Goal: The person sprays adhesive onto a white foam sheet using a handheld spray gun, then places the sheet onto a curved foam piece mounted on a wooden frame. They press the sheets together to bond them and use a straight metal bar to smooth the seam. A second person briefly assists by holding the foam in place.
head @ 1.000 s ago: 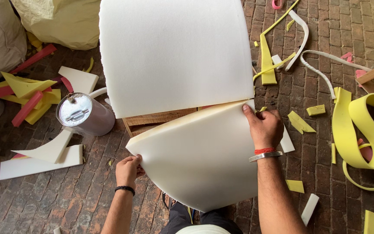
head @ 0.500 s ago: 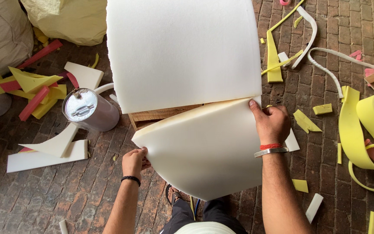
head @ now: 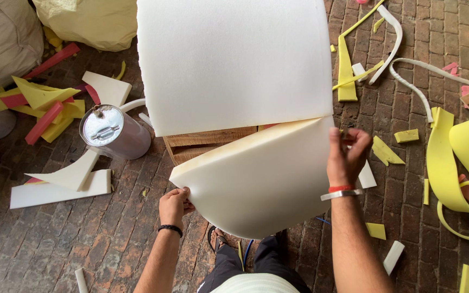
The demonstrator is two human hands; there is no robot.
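Brick paving (head: pixel 109 233) littered with yellow and red foam offcuts lies under you. You hold the thick white foam sheet (head: pixel 234 65), folded back over a wooden frame (head: pixel 202 142) of some sort. Your left hand (head: pixel 173 205) is closed on the flap's lower-left corner; your right hand (head: pixel 347 154) pinches its right edge, fingers partly curled. That light pinch could slip and let the springy flap snap flat. A swinging corner might also knock the silver metal can (head: pixel 112 133) just beside it.

Metal can (head: pixel 114 132): cylindrical, silver lid, left of wooden block. Bulging cream sacks (head: pixel 85 20): top left. No labels, signs, screens.
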